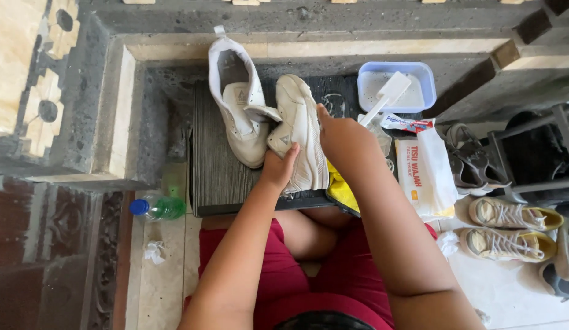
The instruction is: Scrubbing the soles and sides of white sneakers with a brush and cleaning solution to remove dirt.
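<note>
Two shoes: both white, both on the dark ribbed mat (217, 171).
Held shoe: your white sneaker (299, 131) is tipped on its side over the mat's near edge, toe pointing away from you.
Left hand: your left hand (279, 168) is clamped on the held sneaker from below, thumb up against its side.
Right hand: your right hand (339, 137) rests on the sneaker's right flank, fingers curled against it; whether it grips anything else, you cannot tell from this view.
Second shoe: the other white sneaker (238, 101) stands upright toward the mat's far left, its tongue touching the held one.
Yellow cloth: a yellow cloth (342, 192) lies under your right wrist at the mat's near right corner.
Tub: a pale blue tub (395, 85) sits at the mat's far right corner with a white brush (385, 98) leaning in it, handle toward you.
Tissue pack: a white tissue pack (428, 177) lies just right of the mat, a small tube (406, 123) beside its far end.
Bottle: a clear bottle with a blue cap (156, 208) lies on the floor off the mat's near left corner.
Other footwear: a pair of yellow-soled sneakers (510, 229) sits on the floor at right, grey shoes (468, 159) beyond them.
</note>
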